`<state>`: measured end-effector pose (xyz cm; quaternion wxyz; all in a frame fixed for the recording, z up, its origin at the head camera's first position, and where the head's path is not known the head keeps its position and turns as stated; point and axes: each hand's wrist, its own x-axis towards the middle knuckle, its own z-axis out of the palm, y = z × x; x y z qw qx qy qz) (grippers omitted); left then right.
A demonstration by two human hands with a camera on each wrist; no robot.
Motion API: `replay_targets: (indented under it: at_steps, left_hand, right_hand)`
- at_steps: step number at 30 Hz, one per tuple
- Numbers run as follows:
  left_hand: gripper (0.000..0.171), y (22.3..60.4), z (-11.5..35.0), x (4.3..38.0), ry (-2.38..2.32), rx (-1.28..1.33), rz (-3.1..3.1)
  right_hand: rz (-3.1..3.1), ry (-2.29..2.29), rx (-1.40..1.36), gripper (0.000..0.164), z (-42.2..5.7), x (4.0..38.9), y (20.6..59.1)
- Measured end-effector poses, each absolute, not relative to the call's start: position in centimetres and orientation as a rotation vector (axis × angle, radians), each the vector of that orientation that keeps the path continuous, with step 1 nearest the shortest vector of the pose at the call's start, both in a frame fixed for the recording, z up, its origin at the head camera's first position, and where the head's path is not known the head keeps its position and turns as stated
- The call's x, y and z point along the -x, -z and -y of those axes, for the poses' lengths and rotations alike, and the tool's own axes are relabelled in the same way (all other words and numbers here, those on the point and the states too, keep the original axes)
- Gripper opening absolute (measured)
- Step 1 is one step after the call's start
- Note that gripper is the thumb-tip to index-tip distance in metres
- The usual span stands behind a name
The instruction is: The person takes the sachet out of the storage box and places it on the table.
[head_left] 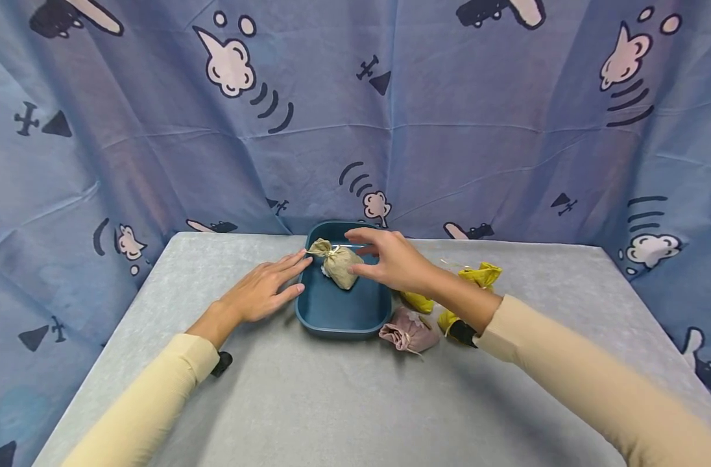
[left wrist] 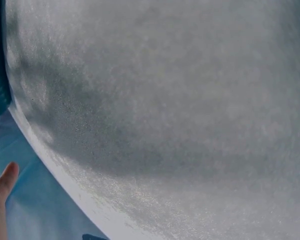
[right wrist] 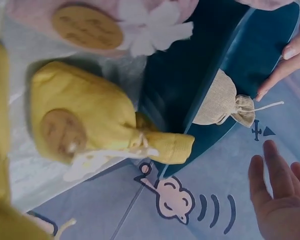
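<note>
A beige drawstring pouch [head_left: 339, 267] with a tied neck lies in the dark blue rectangular bin [head_left: 339, 316], its gathered top toward the left rim. My left hand [head_left: 265, 288] has its fingers stretched out, fingertips right at the bin's left rim beside the pouch's neck. Over the bin's right side is my right hand [head_left: 393, 259], thumb and fingers spread apart with nothing between them. The right wrist view shows these fingers [right wrist: 277, 172] apart from the beige pouch [right wrist: 217, 100]. Only the thumb and a bit of the left hand [left wrist: 0, 200] show in the left wrist view.
A pink pouch [head_left: 412, 331] lies against the bin's front right corner. Several yellow pouches, one of them [head_left: 481, 275] behind the right forearm, lie right of the bin. The grey table [head_left: 332, 402] ends at a blue patterned curtain [head_left: 437, 175].
</note>
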<state>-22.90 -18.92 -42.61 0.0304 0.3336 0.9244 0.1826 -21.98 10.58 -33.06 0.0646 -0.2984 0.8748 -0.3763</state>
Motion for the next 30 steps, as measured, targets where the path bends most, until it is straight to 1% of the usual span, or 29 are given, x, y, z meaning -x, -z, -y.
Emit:
replay_targets:
  at_steps: [8, 17, 30]
  left_hand:
    - [0.058, 42.7, 19.3, 22.8, -0.581, -1.024, -2.855]
    - [0.06, 42.5, 19.4, 22.9, -0.573, -1.043, -2.856]
    - [0.058, 42.7, 19.1, 23.2, -0.579, -1.053, -2.847]
  right_hand:
    - [-2.606, 1.189, 0.908, 0.058, -8.6, 23.5, 34.2]
    - [-2.635, 1.152, 0.832, 0.061, -6.9, 25.3, 35.1]
    - [-2.649, 1.066, 0.773, 0.06, -5.4, 26.8, 36.3]
